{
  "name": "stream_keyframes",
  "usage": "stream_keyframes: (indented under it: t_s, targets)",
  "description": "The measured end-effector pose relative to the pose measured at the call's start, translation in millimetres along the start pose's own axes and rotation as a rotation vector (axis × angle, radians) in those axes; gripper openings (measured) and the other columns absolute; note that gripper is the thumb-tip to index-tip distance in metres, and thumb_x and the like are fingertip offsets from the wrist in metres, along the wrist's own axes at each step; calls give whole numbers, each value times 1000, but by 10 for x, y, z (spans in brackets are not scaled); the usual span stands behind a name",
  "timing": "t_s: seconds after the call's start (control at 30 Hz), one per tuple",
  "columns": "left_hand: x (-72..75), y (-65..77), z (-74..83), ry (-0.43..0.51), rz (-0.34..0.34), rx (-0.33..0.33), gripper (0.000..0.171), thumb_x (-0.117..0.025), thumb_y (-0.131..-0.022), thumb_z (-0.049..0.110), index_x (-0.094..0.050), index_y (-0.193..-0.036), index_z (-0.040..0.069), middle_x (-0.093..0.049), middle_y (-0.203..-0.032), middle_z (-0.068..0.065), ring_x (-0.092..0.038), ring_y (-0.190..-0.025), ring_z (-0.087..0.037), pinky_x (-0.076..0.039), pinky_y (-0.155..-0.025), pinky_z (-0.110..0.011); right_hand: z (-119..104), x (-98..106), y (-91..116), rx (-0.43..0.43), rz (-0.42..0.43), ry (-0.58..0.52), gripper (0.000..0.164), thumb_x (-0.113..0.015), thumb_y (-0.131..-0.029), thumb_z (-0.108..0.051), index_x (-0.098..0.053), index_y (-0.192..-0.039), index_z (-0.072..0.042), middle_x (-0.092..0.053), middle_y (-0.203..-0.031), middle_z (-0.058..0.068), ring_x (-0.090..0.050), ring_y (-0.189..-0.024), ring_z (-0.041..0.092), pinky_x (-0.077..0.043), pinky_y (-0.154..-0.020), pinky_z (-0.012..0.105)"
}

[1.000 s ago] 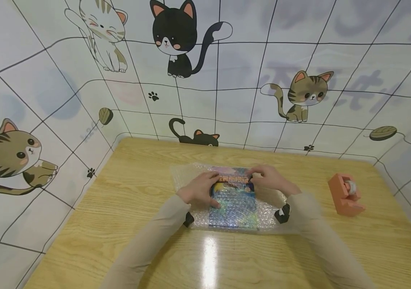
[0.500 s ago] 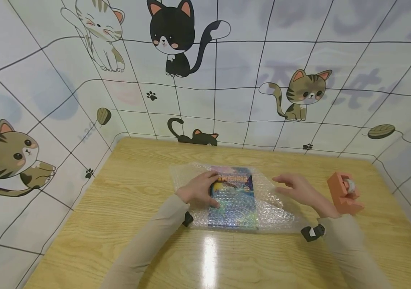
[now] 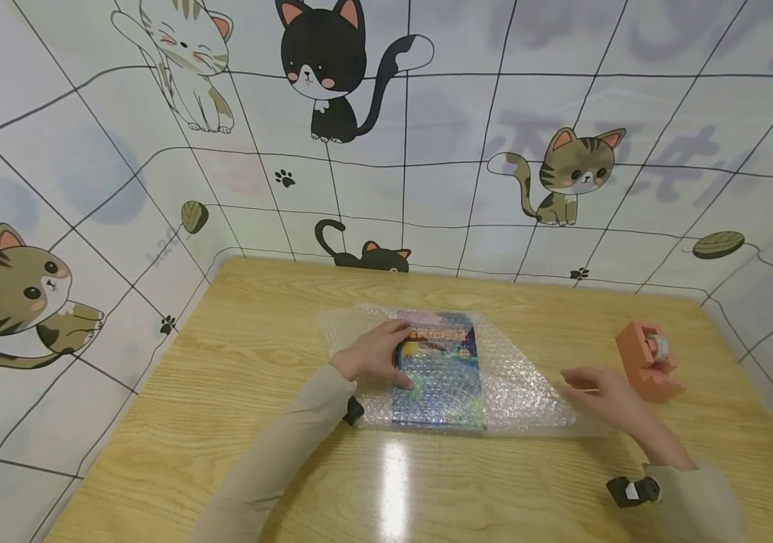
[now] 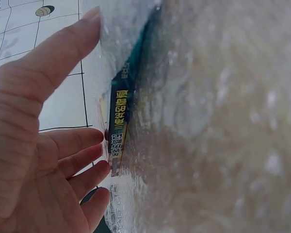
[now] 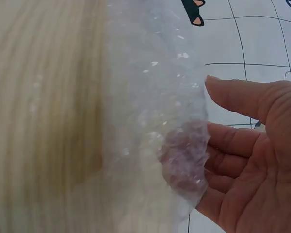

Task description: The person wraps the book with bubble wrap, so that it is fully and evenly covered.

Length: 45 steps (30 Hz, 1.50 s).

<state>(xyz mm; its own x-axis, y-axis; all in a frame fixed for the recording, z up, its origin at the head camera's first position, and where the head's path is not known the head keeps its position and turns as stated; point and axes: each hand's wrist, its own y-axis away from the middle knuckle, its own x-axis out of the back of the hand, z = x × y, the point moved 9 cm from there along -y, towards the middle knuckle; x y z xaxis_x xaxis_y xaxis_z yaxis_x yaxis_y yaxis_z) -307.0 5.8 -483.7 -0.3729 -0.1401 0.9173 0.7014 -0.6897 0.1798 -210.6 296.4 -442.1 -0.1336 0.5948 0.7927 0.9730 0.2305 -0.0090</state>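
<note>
A thin book with a colourful cover lies under bubble wrap in the middle of the table. My left hand rests on the book's left side, its thumb and fingers spread over the wrap. In the left wrist view the book's dark spine with yellow lettering shows close to the fingertips. At the wrap's right end is my right hand. The right wrist view shows its fingers behind the wrap's edge, seen through the clear film, while the thumb stands apart from them.
A salmon-pink tape dispenser with a roll of tape stands right of the wrap, just beyond my right hand. The wooden table meets a cat-printed sheet at its back and sides.
My right hand has moved from the book's upper right edge, right and toward me, to the wrap's right end. The folded-over right part of the wrap now lies flatter. My left hand has stayed put.
</note>
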Motion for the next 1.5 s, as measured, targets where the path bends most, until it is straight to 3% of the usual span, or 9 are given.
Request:
stream_keyframes:
  t_s: [0.23,0.4,0.6,0.8,1.07,1.27,1.5]
  targets:
    - [1,-3,-7,11,-3,-5,101,-75,-72,52,-28,-146,2,-21,-153,-10,-20,-139,-26,-27,-109,-38,120,-48,167,-68,-2,-20,35,-60,-92,-20,-62,-114,7,-68,-101,17,-62,-86,9,-50,-67,24]
    - [8,-2,-4,12,0,-6,102,-75,-71,52,-28,-146,3,-21,-153,-10,-21,-139,-26,-28,-108,-38,239,-74,242,-159,-54,-87,44,-56,-95,-25,-56,-121,9,-65,-106,19,-61,-90,13,-49,-70,23]
    - [2,-3,-9,18,-4,-2,102,-75,-71,53,-28,-146,3,-21,-153,-10,-21,-139,-25,-29,-108,-39,341,-99,325,-216,-135,-139,48,-65,-89,-25,-56,-120,10,-65,-104,15,-58,-86,4,-49,-70,22]
    - [5,-1,-14,24,-4,-1,105,-75,-70,54,-26,-147,2,-20,-153,-10,-20,-140,-25,-28,-109,-39,416,-115,394,-269,-209,-144,47,-64,-89,-28,-58,-117,10,-65,-103,13,-59,-88,14,-49,-69,25]
    - [-9,-6,-22,15,-7,-1,105,-75,-70,55,-26,-147,3,-20,-153,-10,-19,-140,-25,-28,-108,-39,473,-128,424,-317,-259,-133,42,-62,-90,-30,-63,-113,5,-66,-100,9,-57,-86,16,-47,-69,30]
    - [-4,-1,-18,20,-3,0,105,-75,-70,55,-26,-147,2,-20,-153,-9,-20,-139,-25,-28,-108,-38,459,-163,432,-290,-296,-146,35,-58,-93,-30,-66,-105,2,-62,-88,2,-51,-77,7,-43,-66,25]
    - [-2,6,-16,32,-4,9,105,-76,-70,54,-26,-147,3,-20,-153,-9,-20,-140,-24,-28,-108,-38,415,-133,426,-215,-237,-275,21,-54,-96,-21,-62,-97,-1,-56,-84,-6,-47,-75,3,-41,-62,24]
